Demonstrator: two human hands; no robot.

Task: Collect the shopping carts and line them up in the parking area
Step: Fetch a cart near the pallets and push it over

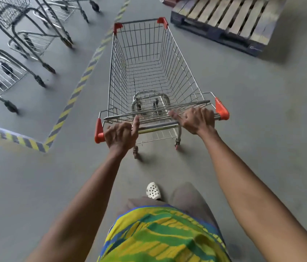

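Note:
An empty wire shopping cart [149,72] with orange corner caps stands straight ahead of me on the grey floor. Its handle bar [158,127] runs across the middle of the view. My left hand [120,136] is closed around the bar near its left orange end. My right hand [196,119] holds the bar near its right orange end, with the forefinger stretched along it. Several other carts [26,36] stand in a row at the upper left, inside an area marked by yellow-and-grey striped floor tape [84,76].
A wooden pallet [228,21] lies on the floor at the upper right, close to the cart's front right corner. The striped tape turns a corner [44,146] left of my left hand. My foot in a white clog [153,190] is below the cart.

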